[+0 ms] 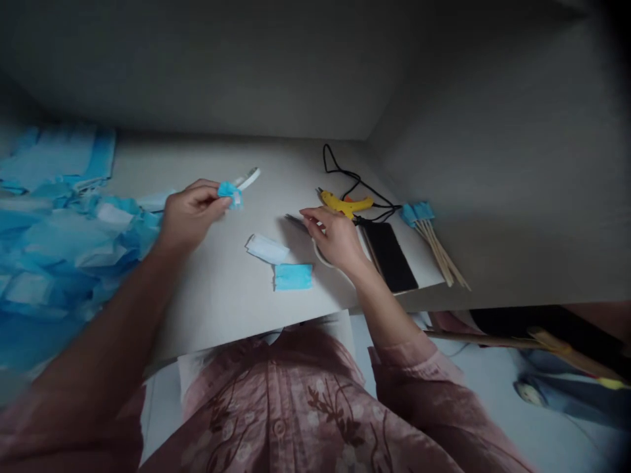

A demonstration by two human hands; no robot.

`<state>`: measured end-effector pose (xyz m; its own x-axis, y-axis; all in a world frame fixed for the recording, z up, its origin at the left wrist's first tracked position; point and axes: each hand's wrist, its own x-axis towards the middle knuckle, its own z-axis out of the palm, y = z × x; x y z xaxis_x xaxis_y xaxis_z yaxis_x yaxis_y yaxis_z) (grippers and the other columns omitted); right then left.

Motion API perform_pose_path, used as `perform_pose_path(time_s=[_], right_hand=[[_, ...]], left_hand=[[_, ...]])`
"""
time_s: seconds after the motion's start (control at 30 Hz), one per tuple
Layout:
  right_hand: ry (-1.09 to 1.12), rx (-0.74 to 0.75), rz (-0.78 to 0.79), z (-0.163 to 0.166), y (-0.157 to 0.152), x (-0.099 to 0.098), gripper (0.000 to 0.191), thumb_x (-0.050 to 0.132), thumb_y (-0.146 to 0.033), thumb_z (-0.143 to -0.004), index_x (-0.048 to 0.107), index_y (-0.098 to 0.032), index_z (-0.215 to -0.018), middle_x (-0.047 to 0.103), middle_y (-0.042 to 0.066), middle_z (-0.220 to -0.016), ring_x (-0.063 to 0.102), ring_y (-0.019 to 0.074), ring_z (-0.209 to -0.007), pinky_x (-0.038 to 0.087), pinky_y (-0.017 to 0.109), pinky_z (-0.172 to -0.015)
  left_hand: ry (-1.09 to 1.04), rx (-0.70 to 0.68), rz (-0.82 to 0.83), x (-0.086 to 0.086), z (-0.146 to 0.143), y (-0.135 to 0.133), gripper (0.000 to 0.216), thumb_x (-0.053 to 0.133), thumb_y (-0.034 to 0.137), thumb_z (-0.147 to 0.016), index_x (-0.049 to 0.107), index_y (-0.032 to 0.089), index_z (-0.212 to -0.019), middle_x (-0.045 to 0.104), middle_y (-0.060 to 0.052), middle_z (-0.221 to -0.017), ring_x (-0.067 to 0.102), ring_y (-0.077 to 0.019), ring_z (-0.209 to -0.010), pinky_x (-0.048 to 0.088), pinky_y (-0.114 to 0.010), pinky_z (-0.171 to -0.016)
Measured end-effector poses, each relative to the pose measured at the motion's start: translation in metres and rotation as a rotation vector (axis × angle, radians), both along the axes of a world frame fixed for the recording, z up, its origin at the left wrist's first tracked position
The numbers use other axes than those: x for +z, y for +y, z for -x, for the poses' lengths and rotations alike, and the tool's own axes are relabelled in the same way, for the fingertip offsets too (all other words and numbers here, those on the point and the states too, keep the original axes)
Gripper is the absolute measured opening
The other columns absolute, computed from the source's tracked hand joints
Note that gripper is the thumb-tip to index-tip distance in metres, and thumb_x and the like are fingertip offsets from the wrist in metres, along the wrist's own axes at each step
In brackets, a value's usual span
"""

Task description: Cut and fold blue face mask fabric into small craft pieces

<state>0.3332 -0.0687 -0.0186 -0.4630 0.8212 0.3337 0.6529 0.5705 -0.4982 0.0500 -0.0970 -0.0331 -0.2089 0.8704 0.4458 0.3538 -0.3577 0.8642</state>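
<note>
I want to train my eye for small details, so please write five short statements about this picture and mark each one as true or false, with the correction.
1. The left hand holds a small blue piece. True.
2. The glue gun is red. False: the glue gun is mainly yellow.
3. The sticks have blue ends. True.
4. The sticks lie to the left of the glue gun. False: they lie to its right.
5. The blue pile is nearer to the right hand. False: the blue pile is nearer to the left hand.
</note>
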Motion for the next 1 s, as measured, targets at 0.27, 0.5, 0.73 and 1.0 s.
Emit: perform_pose_path(time_s=[0.27, 0.5, 0.73, 1.0], right_hand=[[-0.350, -0.145, -0.083, -0.046, -0.030, -0.003, 0.027, 0.057, -0.021, -0.098, 0.071, -0.015, -0.121, 0.073, 0.014, -0.116, 0.066, 0.0303, -0.109, 0.051, 0.040, -0.097], [-0.555, -0.155, -0.108, -0.048, -0.036, -0.015, 0.040, 0.066, -0.022, -0.093, 0.064, -0.016, -0.133, 0.075, 0.015, -0.111, 0.067, 0.0316, -0.101, 0.052, 0.042, -0.088], [-0.147, -0.093, 0.074, -0.042, -0.009, -0.009, 0.039, 0.064, -0.017, -0.088, 0.064, -0.017, -0.127, 0.071, 0.016, -0.116, 0.068, 0.0286, -0.103, 0.053, 0.040, -0.088], [1.022, 0.157, 0.868, -0.025, -0.023, -0.001, 0.062, 0.078, -0.059, -0.076, 0.060, -0.026, -0.126, 0.065, 0.000, -0.088, 0.059, 0.0135, -0.070, 0.060, 0.040, -0.086]], left_hand=[[-0.567, -0.286, 0.228, 0.017, -0.023, -0.018, 0.008, 0.079, 0.029, -0.080, 0.076, 0.023, -0.076, 0.064, -0.002, -0.078, 0.057, -0.0142, -0.071, 0.050, -0.028, -0.070], [-0.744, -0.403, 0.275, 0.013, -0.024, -0.015, 0.014, 0.084, 0.028, -0.075, 0.074, 0.020, -0.076, 0.060, -0.002, -0.076, 0.051, -0.0116, -0.067, 0.050, -0.024, -0.068], [-0.741, -0.405, 0.270, 0.013, -0.026, -0.015, 0.024, 0.088, 0.033, -0.070, 0.070, 0.017, -0.072, 0.063, -0.002, -0.074, 0.055, -0.0117, -0.069, 0.051, -0.024, -0.071], [-0.728, -0.327, 0.250, 0.014, -0.028, -0.016, 0.027, 0.084, 0.040, -0.074, 0.066, 0.020, -0.074, 0.066, -0.002, -0.077, 0.063, -0.0165, -0.078, 0.053, -0.034, -0.083]])
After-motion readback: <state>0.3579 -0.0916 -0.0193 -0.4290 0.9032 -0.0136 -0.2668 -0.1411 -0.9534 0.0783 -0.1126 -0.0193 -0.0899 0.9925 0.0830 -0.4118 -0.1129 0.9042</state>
